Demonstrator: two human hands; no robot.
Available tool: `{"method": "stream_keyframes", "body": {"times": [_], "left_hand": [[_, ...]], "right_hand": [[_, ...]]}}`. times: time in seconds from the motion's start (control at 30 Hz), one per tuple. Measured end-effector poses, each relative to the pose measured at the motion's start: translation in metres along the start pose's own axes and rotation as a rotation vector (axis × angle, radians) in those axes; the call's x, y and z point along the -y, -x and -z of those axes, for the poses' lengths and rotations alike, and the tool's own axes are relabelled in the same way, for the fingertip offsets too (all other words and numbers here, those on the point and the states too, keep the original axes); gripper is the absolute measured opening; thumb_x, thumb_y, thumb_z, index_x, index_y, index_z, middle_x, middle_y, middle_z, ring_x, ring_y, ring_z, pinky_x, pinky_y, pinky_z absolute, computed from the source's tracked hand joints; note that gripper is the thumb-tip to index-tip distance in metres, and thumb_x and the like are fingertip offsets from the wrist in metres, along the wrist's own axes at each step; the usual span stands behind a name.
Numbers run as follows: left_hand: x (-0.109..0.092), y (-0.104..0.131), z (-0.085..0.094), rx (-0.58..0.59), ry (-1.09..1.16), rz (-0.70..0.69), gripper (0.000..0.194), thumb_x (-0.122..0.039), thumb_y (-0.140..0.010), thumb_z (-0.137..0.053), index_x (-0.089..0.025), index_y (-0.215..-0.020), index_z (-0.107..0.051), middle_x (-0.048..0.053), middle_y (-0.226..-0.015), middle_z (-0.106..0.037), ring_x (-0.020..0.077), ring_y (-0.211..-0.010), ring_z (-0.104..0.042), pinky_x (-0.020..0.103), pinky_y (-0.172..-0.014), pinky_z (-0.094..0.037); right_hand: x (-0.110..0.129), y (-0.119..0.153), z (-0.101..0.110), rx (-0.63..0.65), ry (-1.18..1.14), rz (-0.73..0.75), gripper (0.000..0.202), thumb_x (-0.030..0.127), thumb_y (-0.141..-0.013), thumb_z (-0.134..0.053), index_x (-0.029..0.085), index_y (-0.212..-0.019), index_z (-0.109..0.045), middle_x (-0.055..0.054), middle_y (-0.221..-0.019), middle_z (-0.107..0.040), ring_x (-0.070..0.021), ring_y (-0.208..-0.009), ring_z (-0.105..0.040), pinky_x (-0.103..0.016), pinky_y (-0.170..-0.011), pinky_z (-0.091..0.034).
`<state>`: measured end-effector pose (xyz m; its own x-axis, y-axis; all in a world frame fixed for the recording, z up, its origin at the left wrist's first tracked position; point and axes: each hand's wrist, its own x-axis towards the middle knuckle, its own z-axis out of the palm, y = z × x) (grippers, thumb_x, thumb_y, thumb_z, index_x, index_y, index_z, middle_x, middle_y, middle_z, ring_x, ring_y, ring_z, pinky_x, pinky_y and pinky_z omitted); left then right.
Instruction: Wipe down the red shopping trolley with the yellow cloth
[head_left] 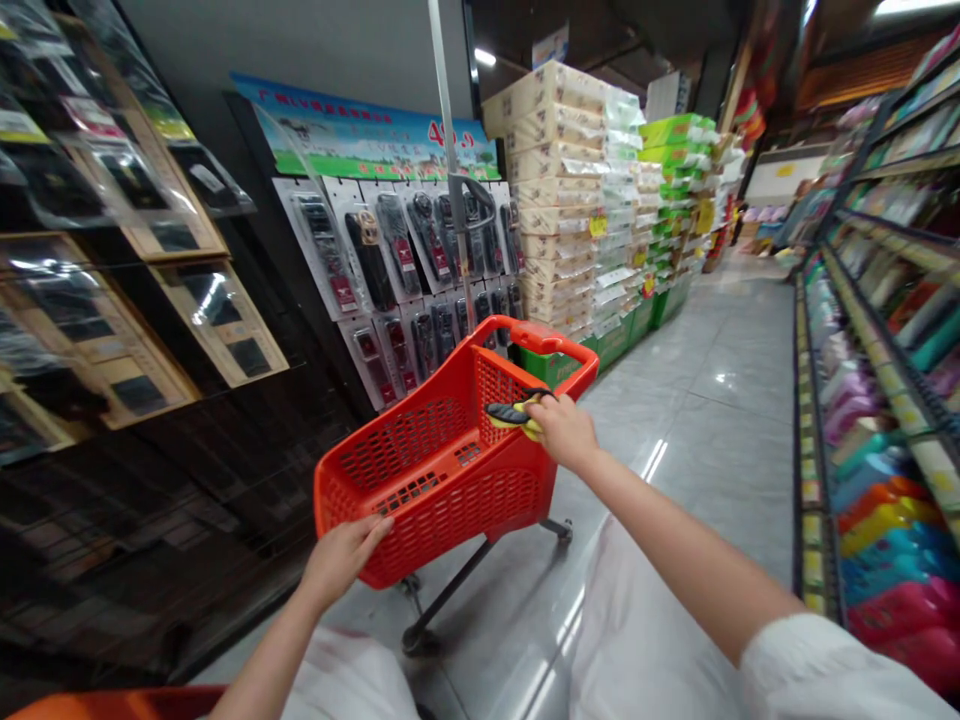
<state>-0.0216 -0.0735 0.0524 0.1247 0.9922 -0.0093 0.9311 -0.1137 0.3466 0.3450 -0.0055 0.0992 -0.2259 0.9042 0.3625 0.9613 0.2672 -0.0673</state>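
An upright red shopping cart [457, 510] stands in front of me, with perforated sides and no goods visible in its basket. My left hand [346, 558] is closed on the cart's near rim, its fingertips over the edge. Above the cart's right end, near the handle, my right hand [564, 430] is closed around a black, grey and yellow item [508, 412] that looks like a glove or cloth. That item hangs over the inside of the basket.
Belts on a display rack [390, 245] hang behind the cart, with boxed goods at the left. Stacked cartons [559, 200] line the aisle further back. Shelving [885, 400] runs along the right. Part of another orange-red object [135, 703] shows at bottom left.
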Motion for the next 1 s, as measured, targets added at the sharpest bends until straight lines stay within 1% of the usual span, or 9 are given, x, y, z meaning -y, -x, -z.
{"method": "stream_keyframes", "body": {"times": [0.17,0.23,0.33,0.43,0.53,0.6,0.7,0.87,1.0], "left_hand": [[-0.001,-0.003,0.010,0.079,0.103,-0.043,0.058,-0.062,-0.089,-0.031,-0.021,-0.069,-0.067,0.003,-0.071,-0.071,0.0229,-0.072,-0.066,0.028,-0.067,-0.047],[-0.019,-0.014,0.014,0.088,0.079,-0.049,0.061,-0.060,-0.090,-0.028,-0.020,-0.070,-0.068,0.005,-0.072,-0.071,0.0248,-0.075,-0.067,0.029,-0.069,-0.047],[-0.068,-0.044,0.014,0.043,0.016,-0.135,0.056,-0.056,-0.093,-0.027,-0.020,-0.086,-0.070,0.009,-0.092,-0.074,0.0269,-0.091,-0.068,0.031,-0.079,-0.046],[-0.122,-0.082,0.003,0.048,0.069,-0.316,0.050,-0.054,-0.094,-0.031,-0.023,-0.117,-0.064,0.008,-0.123,-0.067,0.0255,-0.113,-0.061,0.033,-0.095,-0.041],[-0.151,-0.110,-0.014,0.124,0.117,-0.411,0.049,-0.054,-0.094,-0.033,-0.019,-0.107,-0.065,0.010,-0.109,-0.070,0.0238,-0.103,-0.062,0.032,-0.088,-0.044],[-0.151,-0.119,-0.024,0.117,0.100,-0.405,0.048,-0.055,-0.094,-0.033,-0.018,-0.092,-0.064,0.007,-0.088,-0.069,0.0212,-0.083,-0.063,0.030,-0.078,-0.045],[-0.140,-0.118,-0.028,0.113,0.105,-0.451,0.047,-0.054,-0.095,-0.029,-0.019,-0.086,-0.060,0.004,-0.081,-0.065,0.0175,-0.074,-0.059,0.028,-0.072,-0.043],[-0.133,-0.106,-0.020,0.223,0.067,-0.520,0.044,-0.052,-0.096,-0.027,-0.020,-0.080,-0.052,0.002,-0.076,-0.058,0.0155,-0.069,-0.053,0.026,-0.066,-0.038],[-0.141,-0.098,-0.022,0.282,0.060,-0.530,0.041,-0.048,-0.097,-0.025,-0.020,-0.078,-0.048,0.001,-0.074,-0.054,0.0155,-0.068,-0.052,0.026,-0.066,-0.036]], "right_hand": [[-0.091,-0.009,0.024,-0.252,-0.048,-0.358,0.037,0.024,-0.088,-0.050,0.026,-0.123,-0.060,-0.008,-0.118,-0.060,-0.0244,-0.099,-0.055,-0.032,-0.079,-0.046],[-0.114,-0.019,0.031,-0.407,-0.130,-0.464,0.037,0.024,-0.088,-0.049,0.024,-0.123,-0.060,-0.009,-0.124,-0.057,-0.0242,-0.102,-0.056,-0.034,-0.084,-0.045],[-0.126,-0.040,0.035,-0.601,-0.188,-0.483,0.041,0.020,-0.087,-0.047,0.022,-0.127,-0.057,-0.009,-0.135,-0.050,-0.0242,-0.113,-0.053,-0.036,-0.095,-0.042],[-0.114,-0.059,0.032,-0.459,-0.169,-0.361,0.039,0.021,-0.085,-0.051,0.021,-0.122,-0.061,-0.009,-0.132,-0.053,-0.0244,-0.116,-0.052,-0.035,-0.098,-0.041],[-0.099,-0.071,0.028,-0.189,-0.109,-0.302,0.031,0.031,-0.083,-0.056,0.021,-0.111,-0.066,-0.010,-0.115,-0.063,-0.0255,-0.105,-0.058,-0.034,-0.088,-0.046],[-0.092,-0.076,0.028,-0.114,-0.040,-0.310,0.028,0.032,-0.082,-0.057,0.021,-0.105,-0.068,-0.010,-0.110,-0.065,-0.0262,-0.102,-0.059,-0.033,-0.084,-0.047],[-0.089,-0.087,0.032,-0.051,0.034,-0.284,0.027,0.023,-0.080,-0.057,0.020,-0.105,-0.066,-0.010,-0.111,-0.067,-0.0250,-0.101,-0.062,-0.031,-0.083,-0.047],[-0.092,-0.117,0.034,0.032,0.031,-0.193,0.061,0.038,-0.071,-0.072,0.023,-0.127,-0.054,-0.012,-0.112,-0.068,-0.0266,-0.099,-0.065,-0.033,-0.082,-0.049],[-0.111,-0.141,0.027,0.064,-0.199,-0.239,0.058,0.047,-0.055,-0.083,0.023,-0.106,-0.069,-0.009,-0.098,-0.072,-0.0284,-0.094,-0.066,-0.034,-0.081,-0.050]]}}
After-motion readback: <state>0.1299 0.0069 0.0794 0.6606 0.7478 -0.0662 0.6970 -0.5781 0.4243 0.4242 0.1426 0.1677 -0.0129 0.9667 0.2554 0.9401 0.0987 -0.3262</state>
